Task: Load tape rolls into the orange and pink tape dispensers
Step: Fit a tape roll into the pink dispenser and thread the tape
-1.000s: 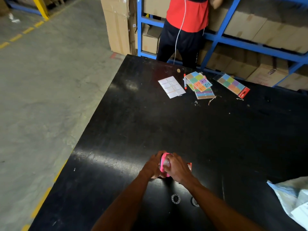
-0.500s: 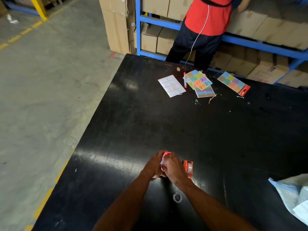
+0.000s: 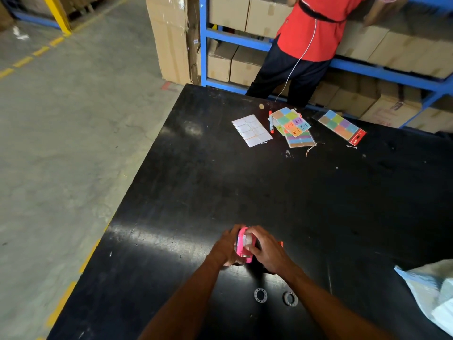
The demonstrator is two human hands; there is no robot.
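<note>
Both hands hold the pink tape dispenser (image 3: 241, 246) just above the black table (image 3: 245, 182), near its front. My left hand (image 3: 226, 247) grips its left side. My right hand (image 3: 266, 250) covers its right side, fingers pressing on a pale tape roll (image 3: 247, 240) in the dispenser's top. A sliver of the orange tape dispenser (image 3: 281, 244) shows behind my right hand; the rest is hidden. Two small clear tape rolls (image 3: 260, 295) (image 3: 290, 298) lie flat on the table in front of my forearms.
At the far side lie a white label sheet (image 3: 251, 130), a marker (image 3: 271, 121) and coloured sticker sheets (image 3: 293, 126) (image 3: 342, 126). A person in a red top (image 3: 313, 28) stands at blue shelving with cartons (image 3: 257, 42). A plastic bag (image 3: 431, 293) lies at the right edge.
My hands stay on the pink dispenser and have shifted only slightly. My right hand now hides most of the orange dispenser. The person at the shelves moved right.
</note>
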